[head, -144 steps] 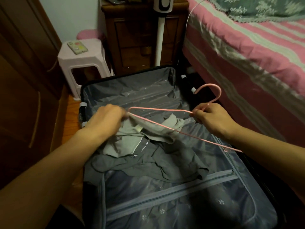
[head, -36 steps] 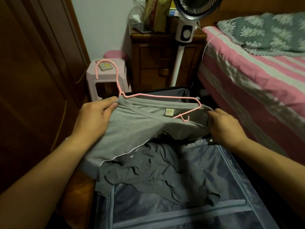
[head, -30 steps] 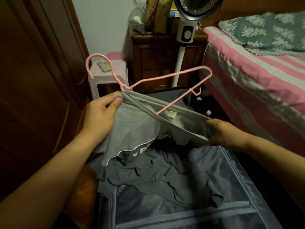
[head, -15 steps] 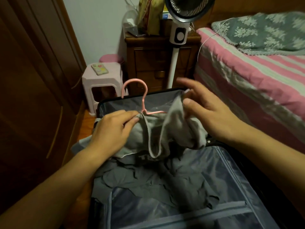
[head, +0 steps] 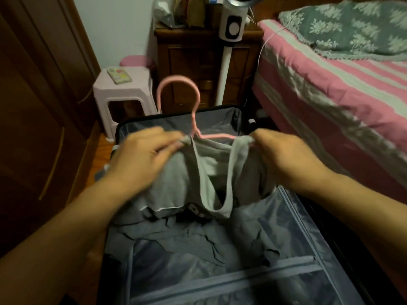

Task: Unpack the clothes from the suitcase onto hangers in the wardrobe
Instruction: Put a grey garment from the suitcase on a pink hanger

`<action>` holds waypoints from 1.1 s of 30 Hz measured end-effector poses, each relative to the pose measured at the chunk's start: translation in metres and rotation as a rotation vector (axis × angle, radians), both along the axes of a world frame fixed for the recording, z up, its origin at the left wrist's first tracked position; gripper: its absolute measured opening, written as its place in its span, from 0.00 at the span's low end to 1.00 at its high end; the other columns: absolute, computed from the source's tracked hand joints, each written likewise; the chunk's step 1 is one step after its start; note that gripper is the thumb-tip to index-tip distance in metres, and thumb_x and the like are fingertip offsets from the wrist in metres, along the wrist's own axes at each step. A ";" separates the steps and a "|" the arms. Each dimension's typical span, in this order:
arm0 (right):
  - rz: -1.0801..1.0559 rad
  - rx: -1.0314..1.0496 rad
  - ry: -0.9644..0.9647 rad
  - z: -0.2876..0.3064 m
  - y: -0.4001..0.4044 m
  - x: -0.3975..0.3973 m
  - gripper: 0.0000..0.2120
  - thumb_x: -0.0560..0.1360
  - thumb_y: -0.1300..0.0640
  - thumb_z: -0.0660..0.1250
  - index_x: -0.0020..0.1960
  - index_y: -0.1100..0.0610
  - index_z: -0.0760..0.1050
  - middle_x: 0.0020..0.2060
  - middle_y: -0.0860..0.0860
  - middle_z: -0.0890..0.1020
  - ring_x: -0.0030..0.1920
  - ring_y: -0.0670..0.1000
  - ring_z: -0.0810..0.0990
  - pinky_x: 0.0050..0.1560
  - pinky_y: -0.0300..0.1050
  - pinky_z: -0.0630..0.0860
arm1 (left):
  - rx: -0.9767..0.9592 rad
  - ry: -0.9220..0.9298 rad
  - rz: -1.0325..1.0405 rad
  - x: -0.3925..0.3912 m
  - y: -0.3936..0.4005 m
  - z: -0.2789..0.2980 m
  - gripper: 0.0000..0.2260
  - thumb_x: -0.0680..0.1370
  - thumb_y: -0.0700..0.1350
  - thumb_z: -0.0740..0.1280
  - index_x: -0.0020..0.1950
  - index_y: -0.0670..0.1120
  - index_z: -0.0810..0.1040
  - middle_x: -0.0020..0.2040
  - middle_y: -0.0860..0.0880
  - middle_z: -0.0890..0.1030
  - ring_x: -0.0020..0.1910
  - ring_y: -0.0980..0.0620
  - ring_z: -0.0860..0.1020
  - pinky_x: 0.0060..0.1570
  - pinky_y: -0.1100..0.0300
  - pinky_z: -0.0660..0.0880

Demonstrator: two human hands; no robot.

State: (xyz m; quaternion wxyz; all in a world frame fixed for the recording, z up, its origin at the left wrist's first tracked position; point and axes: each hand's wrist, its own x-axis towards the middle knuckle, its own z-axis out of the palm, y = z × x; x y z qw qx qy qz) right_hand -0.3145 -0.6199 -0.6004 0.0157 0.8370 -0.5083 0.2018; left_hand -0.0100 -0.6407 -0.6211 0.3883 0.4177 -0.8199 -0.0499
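Note:
A light grey shirt hangs on a pink hanger whose hook points up above the open suitcase. My left hand grips the shirt's left shoulder at the hanger's neck. My right hand pinches the right shoulder over the hanger's arm. The collar droops in a loop between them. A darker grey garment lies crumpled in the suitcase below.
The brown wardrobe stands at the left. A pink stool with a phone on it sits behind the suitcase, beside a wooden nightstand and a white fan stand. A pink striped bed fills the right.
My right hand has dropped from an open reach onto the shirt's right shoulder and now pinches it. The hanger's hook stands upright in the collar, and both hands spread the shirt.

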 end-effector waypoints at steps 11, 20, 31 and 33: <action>-0.075 0.103 -0.243 -0.032 -0.009 -0.034 0.13 0.80 0.52 0.57 0.50 0.58 0.77 0.42 0.52 0.76 0.44 0.54 0.76 0.45 0.48 0.69 | 0.271 0.003 0.388 0.020 0.023 -0.016 0.10 0.81 0.46 0.62 0.50 0.43 0.81 0.46 0.45 0.79 0.47 0.47 0.77 0.48 0.54 0.71; 0.032 0.408 -0.351 0.138 0.060 0.010 0.11 0.82 0.51 0.58 0.54 0.54 0.77 0.43 0.50 0.76 0.46 0.55 0.75 0.47 0.57 0.73 | 0.418 0.084 0.240 -0.006 0.095 0.190 0.11 0.81 0.45 0.66 0.58 0.43 0.84 0.45 0.52 0.79 0.45 0.50 0.80 0.48 0.47 0.77; -0.009 0.022 -0.463 0.632 0.015 -0.010 0.09 0.79 0.62 0.66 0.57 0.59 0.82 0.39 0.45 0.74 0.41 0.42 0.74 0.44 0.35 0.68 | 0.240 0.014 0.462 0.084 0.073 0.641 0.07 0.80 0.44 0.69 0.52 0.49 0.87 0.44 0.55 0.81 0.46 0.51 0.81 0.47 0.63 0.75; 0.078 0.043 -0.441 0.669 0.017 -0.009 0.09 0.80 0.62 0.66 0.57 0.54 0.82 0.39 0.40 0.74 0.43 0.37 0.74 0.45 0.32 0.68 | 0.255 0.020 0.386 0.063 0.075 0.680 0.08 0.80 0.46 0.69 0.56 0.50 0.86 0.48 0.55 0.81 0.50 0.55 0.79 0.50 0.72 0.70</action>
